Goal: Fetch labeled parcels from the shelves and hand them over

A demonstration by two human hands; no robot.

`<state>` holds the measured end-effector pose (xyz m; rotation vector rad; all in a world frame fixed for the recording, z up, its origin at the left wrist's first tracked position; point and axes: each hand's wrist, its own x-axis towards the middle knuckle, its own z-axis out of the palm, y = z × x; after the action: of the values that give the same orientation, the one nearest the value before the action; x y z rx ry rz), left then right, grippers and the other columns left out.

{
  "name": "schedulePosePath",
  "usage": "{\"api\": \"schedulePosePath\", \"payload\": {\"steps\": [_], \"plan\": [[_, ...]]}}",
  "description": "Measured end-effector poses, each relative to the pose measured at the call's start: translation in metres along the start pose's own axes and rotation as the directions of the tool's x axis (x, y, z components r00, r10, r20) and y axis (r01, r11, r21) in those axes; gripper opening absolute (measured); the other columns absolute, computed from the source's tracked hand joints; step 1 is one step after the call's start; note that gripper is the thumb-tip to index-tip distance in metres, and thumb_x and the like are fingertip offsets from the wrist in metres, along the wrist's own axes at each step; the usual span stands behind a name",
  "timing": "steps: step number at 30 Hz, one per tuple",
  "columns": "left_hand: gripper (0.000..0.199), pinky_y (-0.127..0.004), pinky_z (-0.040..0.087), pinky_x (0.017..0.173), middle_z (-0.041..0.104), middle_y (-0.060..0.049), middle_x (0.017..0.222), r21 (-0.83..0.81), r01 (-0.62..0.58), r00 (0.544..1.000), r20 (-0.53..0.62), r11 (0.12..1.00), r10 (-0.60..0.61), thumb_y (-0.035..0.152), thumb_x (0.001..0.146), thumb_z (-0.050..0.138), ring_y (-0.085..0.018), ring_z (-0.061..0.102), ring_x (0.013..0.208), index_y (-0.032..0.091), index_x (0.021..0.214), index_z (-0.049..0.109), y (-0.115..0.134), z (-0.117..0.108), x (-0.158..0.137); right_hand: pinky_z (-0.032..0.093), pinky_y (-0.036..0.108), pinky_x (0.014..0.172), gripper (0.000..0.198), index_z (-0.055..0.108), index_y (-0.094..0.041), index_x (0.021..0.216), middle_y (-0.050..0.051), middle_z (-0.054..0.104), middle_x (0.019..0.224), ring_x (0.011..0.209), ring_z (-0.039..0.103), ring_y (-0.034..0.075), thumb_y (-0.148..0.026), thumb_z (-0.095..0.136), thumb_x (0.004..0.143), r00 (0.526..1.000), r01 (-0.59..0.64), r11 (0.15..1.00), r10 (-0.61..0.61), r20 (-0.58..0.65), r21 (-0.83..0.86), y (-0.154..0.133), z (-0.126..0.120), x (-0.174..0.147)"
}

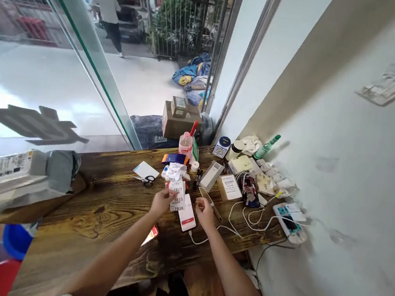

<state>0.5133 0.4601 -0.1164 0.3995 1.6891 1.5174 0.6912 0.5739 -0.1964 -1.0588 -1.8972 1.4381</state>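
Observation:
My left hand [162,202] is closed on the left edge of a strip of printed number labels [176,198]. The strip runs away from me over the table, and numbers such as 7033 and 7034 can be read on it. To its right my right hand [205,213] hovers with bent fingers, thumb and fingertips slightly apart, and I see nothing in it. Between the hands lies a phone [187,216] with a white and red screen, its upper left partly under the labels. A second lit phone [151,235] is partly hidden by my left forearm.
Scissors [148,180] and a card [146,170] lie left of the labels. A pink-capped bottle [185,145] stands behind. At right are a knife [216,208], a white-labelled box [230,188], loose cables [246,218] and a power strip [288,222]. Parcels [28,176] sit at far left.

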Motion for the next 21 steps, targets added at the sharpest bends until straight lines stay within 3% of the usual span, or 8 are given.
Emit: {"api": "schedulePosePath", "payload": {"steps": [7, 12, 14, 17, 19, 21], "plan": [[0.047, -0.028, 0.051, 0.068, 0.068, -0.004, 0.082, -0.082, -0.27, 0.962, -0.052, 0.959, 0.267, 0.041, 0.063, 0.08, -0.014, 0.061, 0.07, 0.015, 0.1, 0.068, 0.125, -0.007, 0.039, 0.052, 0.034, 0.08, 0.061, 0.051, -0.025, 0.127, 0.008, 0.062, 0.122, 0.11, 0.059, 0.023, -0.013, 0.059, 0.067, 0.962, 0.163, 0.986, -0.167, 0.214, 0.037, -0.028, 0.029, 0.056], [0.046, -0.03, 0.053, 0.073, 0.07, -0.005, 0.089, -0.128, -0.408, 0.913, -0.086, 0.904, 0.4, 0.036, 0.067, 0.078, -0.015, 0.063, 0.075, 0.015, 0.106, 0.068, 0.185, 0.002, 0.048, 0.052, 0.038, 0.085, 0.059, 0.046, -0.017, 0.126, 0.016, 0.057, 0.124, 0.105, 0.06, 0.025, -0.02, 0.062, 0.07, 0.973, 0.157, 0.988, -0.152, 0.175, -0.012, -0.048, 0.049, 0.091], [0.044, -0.031, 0.053, 0.075, 0.07, -0.006, 0.092, -0.129, -0.436, 0.9, -0.093, 0.891, 0.427, 0.031, 0.067, 0.077, -0.015, 0.063, 0.077, 0.015, 0.107, 0.069, 0.201, 0.002, 0.051, 0.052, 0.04, 0.082, 0.051, 0.051, -0.016, 0.118, 0.015, 0.06, 0.116, 0.097, 0.061, 0.025, -0.02, 0.065, 0.069, 0.978, 0.123, 0.99, -0.11, 0.177, -0.063, -0.048, 0.051, 0.104], [0.041, -0.031, 0.054, 0.076, 0.07, -0.008, 0.094, -0.124, -0.444, 0.896, -0.08, 0.888, 0.437, 0.026, 0.068, 0.076, -0.015, 0.063, 0.078, 0.013, 0.107, 0.07, 0.215, 0.0, 0.054, 0.052, 0.038, 0.076, 0.028, 0.06, -0.018, 0.096, 0.005, 0.066, 0.092, 0.079, 0.062, 0.02, -0.021, 0.07, 0.07, 0.96, 0.102, 0.988, -0.066, 0.272, -0.119, -0.04, 0.049, 0.118], [0.049, -0.032, 0.054, 0.079, 0.069, -0.008, 0.101, -0.161, -0.446, 0.894, -0.043, 0.88, 0.445, 0.026, 0.071, 0.074, -0.017, 0.064, 0.085, 0.015, 0.117, 0.064, 0.211, -0.002, 0.058, 0.052, 0.036, 0.074, 0.017, 0.061, -0.017, 0.086, 0.0, 0.064, 0.079, 0.072, 0.06, 0.016, -0.027, 0.07, 0.075, 0.939, 0.101, 0.986, -0.051, 0.34, -0.132, -0.033, 0.048, 0.122], [0.068, -0.036, 0.054, 0.083, 0.067, -0.007, 0.111, -0.227, -0.389, 0.92, -0.048, 0.893, 0.388, 0.027, 0.071, 0.075, -0.019, 0.064, 0.093, 0.024, 0.134, 0.048, 0.19, -0.003, 0.062, 0.052, 0.035, 0.074, 0.018, 0.062, -0.015, 0.085, 0.0, 0.064, 0.078, 0.073, 0.061, 0.014, -0.033, 0.067, 0.081, 0.922, 0.102, 0.988, -0.049, 0.383, -0.12, -0.027, 0.049, 0.123]]}}
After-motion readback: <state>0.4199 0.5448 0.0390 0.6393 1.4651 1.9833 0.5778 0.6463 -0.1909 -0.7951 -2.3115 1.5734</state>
